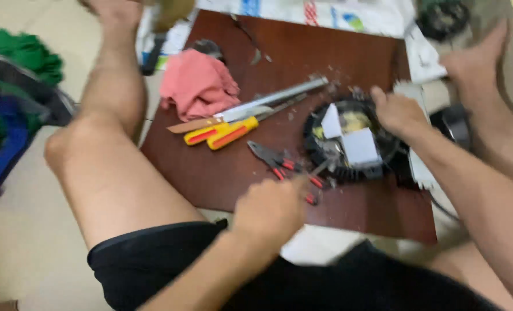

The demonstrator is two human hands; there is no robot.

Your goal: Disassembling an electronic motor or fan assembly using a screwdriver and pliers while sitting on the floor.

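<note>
left hand (270, 210) fisted by red-handled pliers (285, 165), grip unclear through blur; right hand (399, 111) clasping rim of round black unit (349, 144) on brown board (222, 178).

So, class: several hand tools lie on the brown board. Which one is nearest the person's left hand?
The red-handled pliers, right beside the left hand; the yellow screwdrivers lie farther off.

Pale tiled floor (14, 253) under a dark reddish-brown wooden board (325, 52), evenly lit.
</note>
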